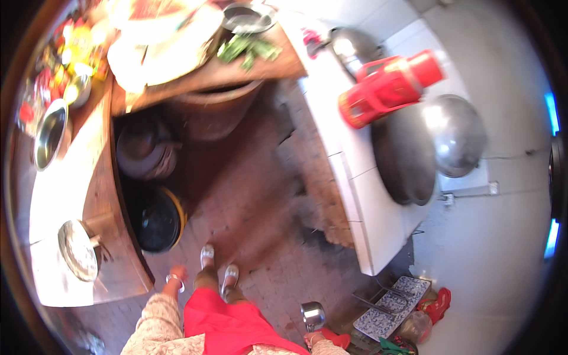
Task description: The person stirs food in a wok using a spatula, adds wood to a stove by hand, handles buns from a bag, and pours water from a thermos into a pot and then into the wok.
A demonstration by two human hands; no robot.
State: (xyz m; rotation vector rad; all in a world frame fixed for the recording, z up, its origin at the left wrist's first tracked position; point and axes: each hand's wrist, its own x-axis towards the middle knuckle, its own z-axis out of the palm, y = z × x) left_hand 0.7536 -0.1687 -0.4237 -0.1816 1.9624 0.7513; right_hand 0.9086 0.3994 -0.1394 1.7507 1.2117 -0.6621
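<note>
My left hand hangs beside my red apron, apart from any object, with a pale bracelet at the wrist; its fingers are too small to make out. On the right, my right hand is closed on the handle of a small metal pot, held low above the floor. A wooden table stands on my left, bearing a round dish and a metal bowl. Ahead lie leafy greens near a metal pan. To the right, a red thermos stands on the white-tiled counter.
Under the table are a black basin with a yellow rim, a lidded pot and a large brown vat. A large metal pot and a shiny lid are on the counter. A patterned folding table lies lower right.
</note>
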